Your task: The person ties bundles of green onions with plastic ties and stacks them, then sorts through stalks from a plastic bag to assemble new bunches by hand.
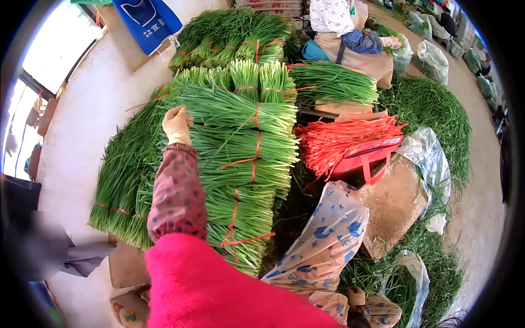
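My left hand (178, 124), in a pale glove with a dark-spotted red oversleeve above it, is at the leaf end of a stack of tied green bundles. Its fingers are curled closed, and what they hold, if anything, is hidden. Just right of it lies a bundle of long green leaves (227, 109) with a red tie round its pale stem end. More bundles (235, 169) lie below, their stems to the right. A loose-ended red tie (249, 239) crosses the nearest bundle. I cannot see my right hand.
Red strips (344, 139) and a red bag (372, 153) lie right of the stack, beside a worn board (391, 205). Loose greens (432, 120) and clear plastic (432, 158) are farther right. Another person (355, 49) sits at the top.
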Available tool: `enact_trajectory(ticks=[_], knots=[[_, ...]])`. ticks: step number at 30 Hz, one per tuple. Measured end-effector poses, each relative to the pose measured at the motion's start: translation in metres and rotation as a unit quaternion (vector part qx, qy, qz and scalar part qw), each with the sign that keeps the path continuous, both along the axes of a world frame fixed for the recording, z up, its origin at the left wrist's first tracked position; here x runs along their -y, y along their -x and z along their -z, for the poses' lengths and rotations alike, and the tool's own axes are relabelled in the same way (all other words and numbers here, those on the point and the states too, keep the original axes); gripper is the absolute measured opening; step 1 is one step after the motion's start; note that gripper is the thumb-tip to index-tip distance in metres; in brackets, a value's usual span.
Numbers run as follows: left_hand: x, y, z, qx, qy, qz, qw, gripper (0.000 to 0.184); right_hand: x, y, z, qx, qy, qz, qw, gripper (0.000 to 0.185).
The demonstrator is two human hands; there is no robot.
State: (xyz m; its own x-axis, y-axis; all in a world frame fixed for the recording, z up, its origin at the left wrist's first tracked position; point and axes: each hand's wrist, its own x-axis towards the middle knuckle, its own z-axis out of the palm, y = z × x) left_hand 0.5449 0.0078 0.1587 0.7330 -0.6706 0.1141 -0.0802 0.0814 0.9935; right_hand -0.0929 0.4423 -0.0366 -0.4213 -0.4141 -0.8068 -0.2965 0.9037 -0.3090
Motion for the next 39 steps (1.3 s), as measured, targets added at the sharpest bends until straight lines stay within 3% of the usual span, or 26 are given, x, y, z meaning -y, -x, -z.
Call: enact_trajectory(ticks=[1,2,3,4,5,6,9,11,13,15,17,19,20,23,24,25,27,28,29,31,33,35,38,39], knots=[[-0.018,0.031,-0.029,0.057,-0.015,0.077,0.995,0.012,0.000,0.001,0.001,-0.018,-0.004,-0.031,0.999,0.025],[-0.034,0.055,-0.049,-0.039,-0.068,0.257,0.963,0.014,-0.001,0.001,-0.001,-0.015,0.011,-0.058,0.998,0.025],[-0.047,0.075,-0.056,-0.135,-0.118,0.425,0.887,0.016,0.001,-0.002,-0.005,-0.015,0.009,-0.060,0.998,0.025],[-0.057,0.087,-0.045,-0.077,-0.263,0.578,0.769,0.026,0.005,-0.005,-0.011,-0.007,0.000,-0.044,0.999,0.026],[-0.080,0.132,-0.071,0.123,-0.358,0.676,0.632,0.034,0.007,-0.006,-0.013,0.001,-0.007,-0.029,1.000,0.027],[-0.084,0.140,-0.064,0.123,-0.357,0.674,0.635,0.034,0.008,-0.005,-0.009,0.001,-0.005,-0.032,0.999,0.027],[-0.084,0.151,-0.031,0.391,-0.193,0.550,0.713,0.044,0.005,0.001,-0.007,-0.032,-0.014,-0.076,0.996,0.025],[-0.067,0.141,-0.030,0.511,-0.264,0.250,0.779,0.046,0.013,-0.006,-0.017,-0.029,-0.028,-0.041,0.998,0.024],[-0.042,0.127,-0.018,0.586,-0.379,0.134,0.704,0.048,0.010,-0.001,-0.006,-0.031,-0.024,-0.048,0.998,0.024],[-0.024,0.119,-0.011,0.552,-0.468,0.170,0.669,0.051,0.000,0.009,0.013,-0.048,-0.018,-0.076,0.996,0.024],[-0.010,0.105,0.001,0.532,-0.467,0.191,0.680,0.049,0.007,-0.002,-0.004,-0.044,-0.014,-0.065,0.997,0.025],[0.004,0.096,0.007,0.548,-0.457,0.260,0.651,0.034,0.027,-0.019,-0.039,0.001,-0.058,0.005,0.998,0.024],[0.008,0.091,0.014,0.549,-0.419,0.256,0.676,0.024,0.021,-0.015,-0.033,0.003,-0.036,-0.014,0.999,0.024],[0.013,0.091,0.007,0.571,-0.408,0.232,0.674,0.017,0.022,-0.017,-0.037,-0.007,-0.006,-0.036,0.999,0.023],[0.015,0.095,-0.005,0.569,-0.454,0.265,0.632,0.020,0.021,-0.016,-0.035,-0.006,-0.007,-0.035,0.999,0.023],[0.013,0.094,-0.007,0.569,-0.455,0.265,0.632,0.020,0.020,-0.014,-0.030,-0.014,0.001,-0.052,0.999,0.025],[0.008,0.089,-0.012,0.320,-0.455,0.404,0.726,0.017,0.017,-0.011,-0.025,-0.020,0.007,-0.069,0.997,0.026],[0.001,0.095,-0.020,0.215,-0.472,0.431,0.738,0.021,0.017,-0.010,-0.023,-0.014,0.005,-0.056,0.998,0.026],[-0.002,0.097,-0.014,0.216,-0.473,0.431,0.738,0.021,0.016,-0.010,-0.022,-0.006,0.003,-0.044,0.999,0.026],[-0.008,0.101,-0.004,-0.064,-0.417,0.480,0.769,0.026,0.017,-0.012,-0.021,-0.002,0.009,-0.042,0.999,0.026],[-0.016,0.117,0.006,-0.104,-0.403,0.447,0.792,0.031,0.022,-0.016,-0.026,-0.001,0.015,-0.041,0.999,0.025],[-0.019,0.124,0.029,-0.265,-0.300,0.466,0.789,0.033,0.027,-0.020,-0.041,-0.017,0.016,-0.062,0.998,0.024],[-0.035,0.151,0.022,-0.259,-0.267,0.594,0.713,0.032,0.014,-0.008,-0.019,-0.021,0.016,-0.065,0.998,0.024],[-0.044,0.168,0.015,-0.178,-0.266,0.634,0.704,0.031,0.015,-0.010,-0.022,-0.020,0.015,-0.066,0.997,0.024]])
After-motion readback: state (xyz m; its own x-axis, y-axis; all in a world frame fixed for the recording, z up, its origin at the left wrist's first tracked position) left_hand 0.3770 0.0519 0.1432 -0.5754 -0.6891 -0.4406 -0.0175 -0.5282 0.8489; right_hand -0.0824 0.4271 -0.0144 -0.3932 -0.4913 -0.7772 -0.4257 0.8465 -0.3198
